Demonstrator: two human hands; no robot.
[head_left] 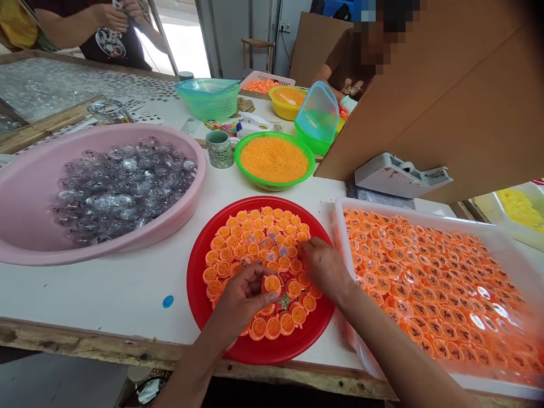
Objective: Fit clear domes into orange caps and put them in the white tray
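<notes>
Head view. The left hand (244, 297) is partly closed, with thumb and fingers clamped on 1 small orange cup (272, 284). The cup is held above the red tray (194, 283), its round, orange-filled face turned up toward the camera. The right hand (325, 263) is bent at the fingers, with its fingertips at the cups along the right side of the tray. Whether these fingertips grip a cup or only touch it cannot be told. The 2 hands are apart, and both are over the tray.

The remaining orange cups (259, 328) stand close together inside the tray rim. Between the hands, a gap in the cups exposes the tray floor and a printed leaf motif (284, 301).

Edges: the tray's front rim lies near the wooden front edge of the white desk (106, 294). On the right, a narrow strip of desk separates the tray from the white bin (345, 249), and the right forearm crosses above that bin. Behind the tray, the green bowl (276, 185) stands near its far rim. To the left, a wider area of desk surface extends toward the pink tub (25, 215); 1 blue disc (168, 301) lies in this area.
</notes>
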